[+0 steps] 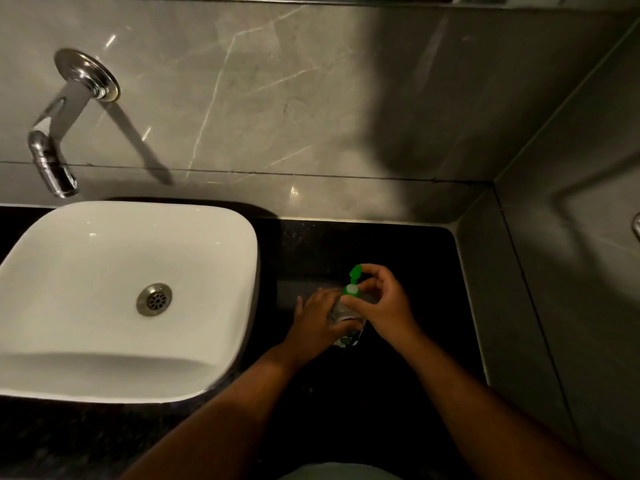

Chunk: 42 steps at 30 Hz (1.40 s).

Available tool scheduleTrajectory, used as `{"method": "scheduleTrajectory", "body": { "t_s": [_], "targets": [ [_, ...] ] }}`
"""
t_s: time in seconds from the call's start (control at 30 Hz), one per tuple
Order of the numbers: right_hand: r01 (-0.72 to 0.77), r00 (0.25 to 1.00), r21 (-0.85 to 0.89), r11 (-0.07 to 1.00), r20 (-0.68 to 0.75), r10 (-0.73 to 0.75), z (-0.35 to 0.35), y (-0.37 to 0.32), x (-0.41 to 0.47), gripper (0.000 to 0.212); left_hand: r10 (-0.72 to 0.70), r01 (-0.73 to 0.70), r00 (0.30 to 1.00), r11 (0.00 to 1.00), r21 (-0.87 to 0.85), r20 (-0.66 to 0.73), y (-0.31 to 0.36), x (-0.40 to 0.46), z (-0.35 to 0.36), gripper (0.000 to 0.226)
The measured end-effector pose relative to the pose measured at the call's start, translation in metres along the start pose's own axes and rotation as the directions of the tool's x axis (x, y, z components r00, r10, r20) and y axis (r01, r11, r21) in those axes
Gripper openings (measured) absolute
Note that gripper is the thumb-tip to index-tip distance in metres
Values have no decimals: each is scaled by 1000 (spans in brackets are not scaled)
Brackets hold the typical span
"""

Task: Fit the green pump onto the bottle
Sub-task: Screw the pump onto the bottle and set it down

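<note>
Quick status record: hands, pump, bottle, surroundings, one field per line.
left hand: wrapped around the bottle's body, steadying it
right hand: fingers on the pump collar at the neck
pump: green, sitting on top of the bottle, nozzle pointing away from the person; whether fully seated cannot be told
bottle: clear, upright on the counter
counter: dark
sink: white basin left of the bottle
tap: chrome, wall-mounted above the sink

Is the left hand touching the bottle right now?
Touching. The head view shows the left hand wrapped around the clear bottle body, its fingers overlapping it with no gap, while the right hand pinches the green pump collar.
</note>
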State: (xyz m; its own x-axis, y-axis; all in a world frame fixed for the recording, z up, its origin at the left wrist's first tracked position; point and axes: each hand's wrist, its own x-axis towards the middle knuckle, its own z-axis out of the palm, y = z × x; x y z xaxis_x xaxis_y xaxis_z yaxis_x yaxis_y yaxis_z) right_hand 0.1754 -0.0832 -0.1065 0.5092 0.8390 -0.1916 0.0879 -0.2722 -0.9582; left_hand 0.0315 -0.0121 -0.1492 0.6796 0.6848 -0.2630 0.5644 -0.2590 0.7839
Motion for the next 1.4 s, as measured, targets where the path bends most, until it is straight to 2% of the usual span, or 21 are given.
{"method": "scheduleTrajectory", "body": {
  "t_s": [0.07, 0.23, 0.33, 0.4, 0.6, 0.83, 0.93, 1.03, 1.23, 1.4],
  "targets": [
    [6, 1000, -4, 1000, 14, -6, 2, 0, -1, 62, 10, -10, 1000, 1000, -27, 11, 0, 0, 0, 59],
    [-23, 998, 71, 997, 53, 19, 1, 2, 0, 67, 9, -10, 1000, 999, 42, 15, 3, 0, -2, 78],
    [-13, 999, 17, 1000, -31, 13, 6, -1, 3, 73, -1, 1, 1000, 1000, 15, 22, 8, -3, -4, 70],
    [8, 998, -27, 1000, -65, -10, 11, -3, 1, 75, 6, -6, 999, 1000, 9, 48, 10, -4, -3, 73],
    [-33, 999, 102, 994, 36, 30, 5, 5, -8, 84, -26, 26, 999, 1000, -1, -24, 2, -3, -3, 71],
    [6, 999, 4, 1000, -32, -6, 9, 3, -3, 88, -18, 18, 1000, 1000, -14, -19, 5, -3, -3, 62],
    [11, 1000, 36, 999, 2, -11, 9, 5, -6, 93, -20, 20, 1000, 999, 31, 2, 7, -1, -5, 75],
    [-32, 999, 112, 993, 35, 28, 7, 5, -6, 90, -34, 33, 999, 998, 60, 12, 11, -2, -7, 80],
    [49, 998, 6, 999, -50, -49, 9, 9, -4, 84, -15, 14, 1000, 1000, 13, 24, 11, -6, -8, 60],
    [-34, 997, 119, 992, 68, 26, 7, 11, -5, 72, -15, 15, 1000, 1000, 26, 5, 12, -8, -7, 64]
  ]
}}
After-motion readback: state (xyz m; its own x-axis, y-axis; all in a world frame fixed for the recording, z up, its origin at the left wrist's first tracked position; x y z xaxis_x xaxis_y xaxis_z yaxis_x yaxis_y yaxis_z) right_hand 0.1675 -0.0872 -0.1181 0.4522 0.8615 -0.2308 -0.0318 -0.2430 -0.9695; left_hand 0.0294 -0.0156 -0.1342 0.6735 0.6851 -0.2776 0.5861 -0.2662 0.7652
